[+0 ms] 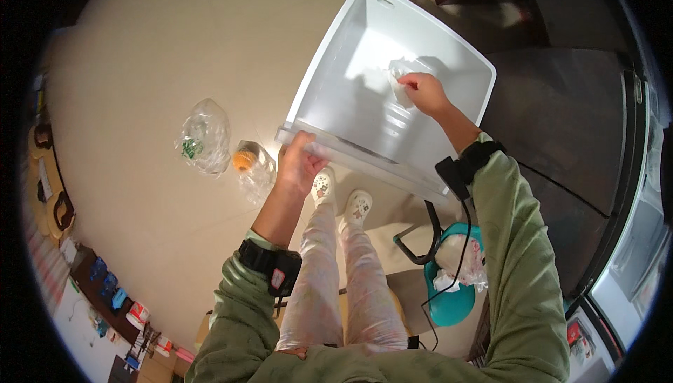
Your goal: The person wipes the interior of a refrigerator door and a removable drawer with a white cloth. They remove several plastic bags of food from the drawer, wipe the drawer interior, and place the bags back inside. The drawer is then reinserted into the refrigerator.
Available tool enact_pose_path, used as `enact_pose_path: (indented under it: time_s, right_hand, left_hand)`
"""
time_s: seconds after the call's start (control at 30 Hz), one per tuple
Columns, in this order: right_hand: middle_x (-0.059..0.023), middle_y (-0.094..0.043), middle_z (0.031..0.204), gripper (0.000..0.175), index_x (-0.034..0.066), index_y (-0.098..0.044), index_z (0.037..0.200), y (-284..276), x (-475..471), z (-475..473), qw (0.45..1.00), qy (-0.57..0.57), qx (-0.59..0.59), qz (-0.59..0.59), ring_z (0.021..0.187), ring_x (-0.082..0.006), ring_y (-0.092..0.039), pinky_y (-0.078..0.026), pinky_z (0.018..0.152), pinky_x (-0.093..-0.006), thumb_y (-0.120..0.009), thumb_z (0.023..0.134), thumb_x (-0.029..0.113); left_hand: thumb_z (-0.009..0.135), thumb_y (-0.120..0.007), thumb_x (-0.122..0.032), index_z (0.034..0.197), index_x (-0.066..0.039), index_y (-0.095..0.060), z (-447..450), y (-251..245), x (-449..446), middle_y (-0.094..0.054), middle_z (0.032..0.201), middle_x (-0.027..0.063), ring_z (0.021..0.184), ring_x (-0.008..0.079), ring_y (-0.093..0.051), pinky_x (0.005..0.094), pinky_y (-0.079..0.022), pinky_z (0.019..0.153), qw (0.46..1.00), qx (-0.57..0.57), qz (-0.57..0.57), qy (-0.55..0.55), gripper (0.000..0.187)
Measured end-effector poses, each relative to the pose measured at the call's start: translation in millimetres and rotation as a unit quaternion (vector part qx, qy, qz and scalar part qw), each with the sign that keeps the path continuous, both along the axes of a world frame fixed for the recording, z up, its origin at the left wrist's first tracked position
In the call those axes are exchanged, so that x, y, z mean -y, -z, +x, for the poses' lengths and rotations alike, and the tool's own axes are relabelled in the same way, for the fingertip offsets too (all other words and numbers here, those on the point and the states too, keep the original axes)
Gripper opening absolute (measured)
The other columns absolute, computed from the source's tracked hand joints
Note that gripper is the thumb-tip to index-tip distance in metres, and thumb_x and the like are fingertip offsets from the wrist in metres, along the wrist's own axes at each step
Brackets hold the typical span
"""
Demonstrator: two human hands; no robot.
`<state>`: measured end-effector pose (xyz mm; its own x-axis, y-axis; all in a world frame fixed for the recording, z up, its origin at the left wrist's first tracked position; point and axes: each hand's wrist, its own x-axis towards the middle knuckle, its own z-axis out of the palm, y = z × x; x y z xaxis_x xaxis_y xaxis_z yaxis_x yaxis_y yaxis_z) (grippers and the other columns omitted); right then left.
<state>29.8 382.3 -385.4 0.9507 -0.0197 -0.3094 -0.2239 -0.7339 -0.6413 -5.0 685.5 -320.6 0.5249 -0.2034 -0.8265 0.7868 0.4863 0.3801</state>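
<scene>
A white plastic refrigerator drawer (336,83) is held up in front of me, its hollow inside facing me. My left hand (301,164) grips the clear plastic front edge (363,162) of the drawer near its left corner. Inside the drawer, my right hand (425,92) pinches a crumpled white tissue or cloth (398,86) against the bottom, close to some raised ribs (397,120). Part of the tissue is hidden behind my fingers.
On the floor to the left lie a clear plastic bag (207,138) with something green and another bag (257,183) with an orange fruit. A teal bin or stool (453,306) with plastic bags stands at lower right. An open refrigerator (639,225) is on the right, its dark door (557,120) beside my arm.
</scene>
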Motion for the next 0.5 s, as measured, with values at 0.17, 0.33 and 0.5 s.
enact_pose_path:
  time_s: [0.17,0.33,0.5]
  right_hand:
    - [-0.0139,-0.058,0.09,0.021,0.0132,-0.065,0.094,42,4,26,0.995,0.05,0.072,-0.038,0.082,-0.0306,-0.057,-0.047,0.072,-0.0361,-0.055,0.076,0.008]
    - [-0.0128,-0.051,0.096,0.019,0.0172,-0.06,0.093,77,4,43,0.99,0.015,0.038,-0.137,0.084,-0.0326,-0.055,-0.047,0.072,-0.0402,-0.053,0.077,0.009]
    - [-0.016,-0.053,0.095,0.019,0.0094,-0.054,0.095,82,-59,29,0.993,-0.113,-0.035,-0.021,0.093,-0.0347,-0.052,-0.043,0.079,-0.0437,-0.048,0.083,0.023]
  left_hand:
    - [0.077,-0.059,-0.019,0.102,-0.003,-0.049,8,1,4,-0.059,0.092,0.0081,0.077,0.0196,-0.061,0.0337,-0.051,0.069,0.999,-0.005,-0.011,0.034,0.032]
    - [0.08,-0.057,-0.019,0.109,-0.001,-0.049,11,-10,12,-0.057,0.1,0.0083,0.087,0.0193,-0.059,0.0339,-0.05,0.074,0.999,0.014,0.013,0.034,0.035]
    - [0.081,-0.057,-0.017,0.109,-0.001,-0.049,10,-15,14,-0.058,0.098,0.0083,0.085,0.0195,-0.06,0.0341,-0.051,0.074,0.999,0.028,0.015,0.03,0.033]
